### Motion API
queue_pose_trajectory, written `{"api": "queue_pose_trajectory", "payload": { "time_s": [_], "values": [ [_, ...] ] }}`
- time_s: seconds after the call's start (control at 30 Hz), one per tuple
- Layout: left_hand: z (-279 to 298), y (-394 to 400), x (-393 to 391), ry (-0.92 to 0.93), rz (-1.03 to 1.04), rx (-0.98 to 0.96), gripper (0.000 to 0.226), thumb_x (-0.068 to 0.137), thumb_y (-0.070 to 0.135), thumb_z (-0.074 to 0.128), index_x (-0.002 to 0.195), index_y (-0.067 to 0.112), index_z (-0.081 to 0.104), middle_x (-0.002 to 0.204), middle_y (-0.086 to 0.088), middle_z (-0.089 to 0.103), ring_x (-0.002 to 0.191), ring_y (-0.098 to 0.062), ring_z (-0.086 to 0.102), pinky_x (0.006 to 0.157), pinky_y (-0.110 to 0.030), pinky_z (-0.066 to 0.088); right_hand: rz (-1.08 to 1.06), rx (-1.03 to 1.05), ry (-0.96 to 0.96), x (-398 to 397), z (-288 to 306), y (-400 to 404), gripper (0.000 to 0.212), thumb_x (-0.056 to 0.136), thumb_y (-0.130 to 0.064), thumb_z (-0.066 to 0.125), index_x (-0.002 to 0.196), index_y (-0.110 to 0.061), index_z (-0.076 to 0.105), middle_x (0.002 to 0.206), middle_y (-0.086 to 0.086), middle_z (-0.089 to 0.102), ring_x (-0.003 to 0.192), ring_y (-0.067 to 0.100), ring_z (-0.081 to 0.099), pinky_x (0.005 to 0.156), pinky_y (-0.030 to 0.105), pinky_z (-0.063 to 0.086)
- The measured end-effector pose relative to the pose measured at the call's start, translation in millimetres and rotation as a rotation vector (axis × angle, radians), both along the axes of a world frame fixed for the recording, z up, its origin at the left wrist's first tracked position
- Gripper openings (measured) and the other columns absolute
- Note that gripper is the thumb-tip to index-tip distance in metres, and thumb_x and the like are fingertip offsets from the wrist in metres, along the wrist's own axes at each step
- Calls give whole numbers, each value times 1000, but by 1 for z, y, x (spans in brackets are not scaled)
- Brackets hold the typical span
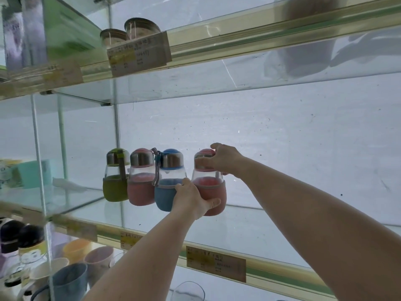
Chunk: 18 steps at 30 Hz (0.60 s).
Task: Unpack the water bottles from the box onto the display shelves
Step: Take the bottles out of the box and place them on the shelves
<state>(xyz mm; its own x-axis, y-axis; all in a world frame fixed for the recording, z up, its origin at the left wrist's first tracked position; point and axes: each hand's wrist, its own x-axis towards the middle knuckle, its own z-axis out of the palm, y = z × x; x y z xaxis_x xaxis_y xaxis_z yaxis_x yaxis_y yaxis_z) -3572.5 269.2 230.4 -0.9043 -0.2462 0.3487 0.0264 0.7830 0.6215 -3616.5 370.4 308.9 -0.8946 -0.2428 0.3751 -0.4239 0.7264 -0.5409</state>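
Several small glass water bottles with fabric sleeves and steel caps stand in a row on the middle glass shelf [249, 222]: a green bottle [116, 177], a pink bottle [140, 179], a blue bottle [167, 181] and a second pink bottle [209, 187] at the right end. My left hand [194, 202] wraps the lower sleeve of the second pink bottle and touches the blue one. My right hand [223, 158] grips that pink bottle's cap from the right. The box is out of view.
Gold-trimmed shelf edges carry price labels [216, 263]. The upper shelf holds glass jars [130, 31] and tall boxed items at the left. Below are coloured cups [98, 259] and dark-capped bottles [21, 240]. A glass divider [118, 148] stands left of the bottle row.
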Motion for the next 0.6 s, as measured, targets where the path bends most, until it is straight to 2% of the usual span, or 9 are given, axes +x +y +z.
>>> {"api": "queue_pose_trajectory", "payload": {
  "time_s": [0.13,0.27,0.37,0.4,0.47,0.5,0.6],
  "values": [
    [3,-8,8,49,-14,69,78,73,44,73,130,8,34,127,-9,51,111,-25,54,81,-27,47,-125,196,108,14,9,1,62,86,-50,56,130,-8,44,126,9,55,112,25,53,80,28,41],
    [10,-22,27,143,21,72,65,83,39,65,134,9,36,127,-6,54,111,-24,55,80,-26,45,-206,231,233,41,24,-7,51,90,-47,50,119,-5,52,118,12,58,108,27,54,72,28,37],
    [9,-48,45,212,111,20,50,86,37,61,127,13,45,119,-4,58,101,-19,56,76,-21,43,-126,164,282,58,33,-28,40,91,-36,50,115,-4,56,116,10,59,107,27,55,76,29,42],
    [7,-59,53,213,129,11,48,86,36,61,126,14,47,119,-4,58,100,-18,56,75,-20,42,-81,151,273,63,33,-39,36,91,-33,49,109,-4,59,108,9,61,104,28,56,75,29,44],
    [2,-85,73,173,175,3,50,88,36,59,130,12,44,122,-6,56,106,-20,54,78,-23,40,2,113,241,73,31,-66,28,90,-30,48,87,-6,60,83,6,58,88,27,54,62,27,42],
    [-2,-100,84,143,210,0,52,89,37,57,131,10,42,124,-8,55,109,-22,54,80,-25,40,40,89,220,78,29,-82,29,90,-30,47,84,-5,59,79,6,57,84,26,53,59,27,40],
    [-16,-152,119,59,306,15,48,91,35,54,129,7,45,126,-12,55,111,-28,55,85,-30,42,166,38,165,96,12,-136,34,92,-33,45,92,-3,62,90,12,62,90,28,58,65,31,42]
  ]
}}
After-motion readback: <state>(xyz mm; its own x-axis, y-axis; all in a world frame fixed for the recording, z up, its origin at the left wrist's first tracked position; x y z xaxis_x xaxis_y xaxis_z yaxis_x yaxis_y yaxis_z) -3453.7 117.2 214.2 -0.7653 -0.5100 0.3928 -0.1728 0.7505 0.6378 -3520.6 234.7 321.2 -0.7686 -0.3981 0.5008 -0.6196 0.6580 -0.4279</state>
